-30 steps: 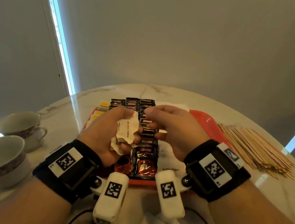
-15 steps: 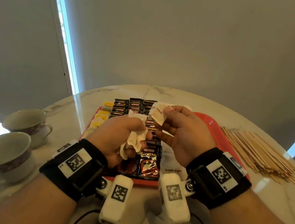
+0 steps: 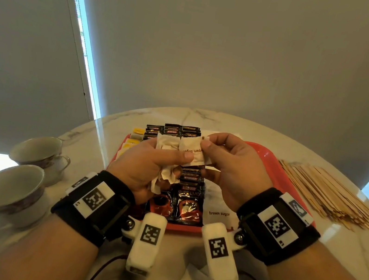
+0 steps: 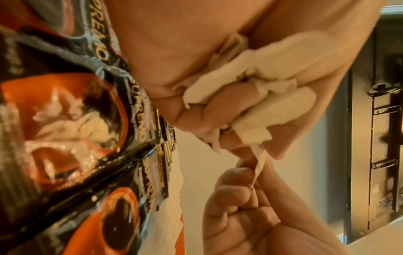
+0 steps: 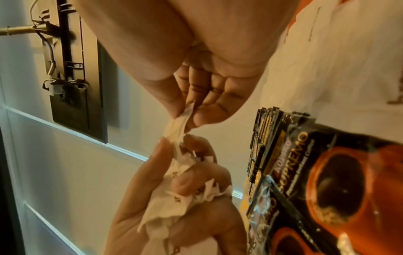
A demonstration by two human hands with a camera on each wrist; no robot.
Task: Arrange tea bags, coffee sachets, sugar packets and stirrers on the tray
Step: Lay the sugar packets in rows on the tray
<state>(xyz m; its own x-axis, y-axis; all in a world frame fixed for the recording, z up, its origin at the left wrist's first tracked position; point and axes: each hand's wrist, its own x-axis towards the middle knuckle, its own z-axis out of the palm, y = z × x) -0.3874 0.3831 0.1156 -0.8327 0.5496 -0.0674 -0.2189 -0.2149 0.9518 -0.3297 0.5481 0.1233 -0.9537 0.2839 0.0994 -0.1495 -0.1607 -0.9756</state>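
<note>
Above the tray (image 3: 271,154), the left hand (image 3: 150,161) clutches a bunch of sugar packets (image 3: 168,144) – the right hand (image 3: 230,164) pinches one packet (image 3: 192,151) at its edge.

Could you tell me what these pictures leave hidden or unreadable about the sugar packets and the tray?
- How many sugar packets the left hand grips: crumpled together inside its fingers in all views.
- The tray middle, head view: both hands cover it.
- The packet pinched by the right hand: whether separate or joined to the bunch is unclear.
- Tea bags: labels too small, half hidden.
- Stirrers: absent from wrist views.
</note>
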